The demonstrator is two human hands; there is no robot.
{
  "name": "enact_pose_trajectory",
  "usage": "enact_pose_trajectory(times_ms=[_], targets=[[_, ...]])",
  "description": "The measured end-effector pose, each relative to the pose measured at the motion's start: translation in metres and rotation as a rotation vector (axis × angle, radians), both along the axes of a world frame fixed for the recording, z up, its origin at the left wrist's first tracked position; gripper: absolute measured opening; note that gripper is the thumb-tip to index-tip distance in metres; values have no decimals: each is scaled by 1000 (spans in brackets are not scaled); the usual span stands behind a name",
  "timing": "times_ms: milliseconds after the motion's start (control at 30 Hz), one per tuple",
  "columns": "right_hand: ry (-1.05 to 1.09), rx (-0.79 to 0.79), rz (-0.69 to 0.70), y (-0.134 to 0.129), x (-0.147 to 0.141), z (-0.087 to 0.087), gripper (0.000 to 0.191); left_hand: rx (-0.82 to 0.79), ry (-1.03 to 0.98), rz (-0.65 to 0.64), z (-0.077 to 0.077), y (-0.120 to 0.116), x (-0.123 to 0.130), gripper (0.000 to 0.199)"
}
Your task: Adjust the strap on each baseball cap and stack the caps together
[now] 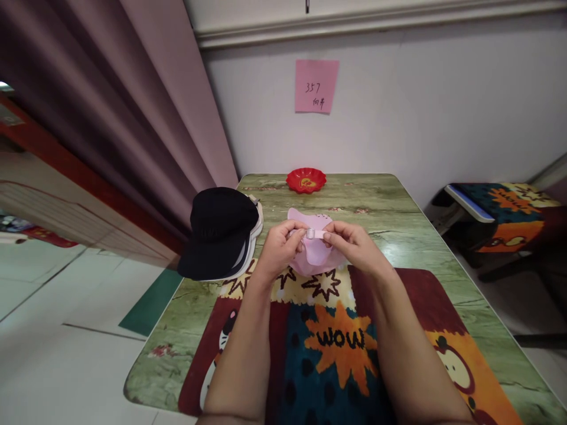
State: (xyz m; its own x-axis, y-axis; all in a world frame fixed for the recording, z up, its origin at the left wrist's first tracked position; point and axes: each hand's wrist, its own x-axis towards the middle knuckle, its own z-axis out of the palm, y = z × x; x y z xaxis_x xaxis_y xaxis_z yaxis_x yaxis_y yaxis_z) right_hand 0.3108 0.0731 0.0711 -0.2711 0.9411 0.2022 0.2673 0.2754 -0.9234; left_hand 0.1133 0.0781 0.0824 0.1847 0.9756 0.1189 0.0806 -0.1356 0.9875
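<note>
With the clock centred on the pink cap (310, 260) and twelve pointing away from me, I have that cap between my two hands, over the far edge of the mat (297, 354); I cannot tell whether its underside rests on the table (381, 209). My left hand (283, 243), on the nine o'clock side, has thumb and forefinger closed on the cap's strap (319, 235), right beside its one silver buckle (310, 234). My right hand (351, 239), on the three o'clock side, pinches the same strap, so the buckle sits between my two grips.

At twelve, near the table's far edge, stands one container, a red dish (290, 180) with a scalloped rim; a gold pattern shows on its floor. Straight above it, one pink note (316, 86) with handwriting is on the wall (398, 106).

At nine o'clock lies a stack of caps: one black cap (221, 227) on top, with paler caps (258, 236) under it. Only their edges show, so I cannot count those for certain.

Toward six, the mat spreads beneath my forearms with one orange "WOW" burst and three dark-outlined bursts in view on its cream band. Between two and three o'clock, beyond the table, is one similar patterned cloth (516, 203). Around ten hangs a mauve curtain (155, 88).
</note>
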Motion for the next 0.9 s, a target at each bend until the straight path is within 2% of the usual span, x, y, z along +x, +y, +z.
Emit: enact_pose_trajectory(times_ms=[67,167,267,333,533,700,900], targets=[[-39,73,-41,-1,-2,2,24,-10,-39,11,1,-1,3,16],[-144,251,-121,-3,-9,5,36,-31,-145,18,-1,-1,9,22],[-223,442,-218,-4,-17,5,21,-23,-184,5,-5,-1,13,25],[-251,508,-270,-4,-19,4,15,-3,-160,12,-6,0,15,24],[-238,493,-281,-7,-22,6,14,47,-49,67,-6,-2,15,21],[-276,454,-309,-9,-26,6,16,218,161,209,-8,-2,16,17],[-335,413,-377,-10,-28,3,17,342,328,278,-6,-4,19,15]])
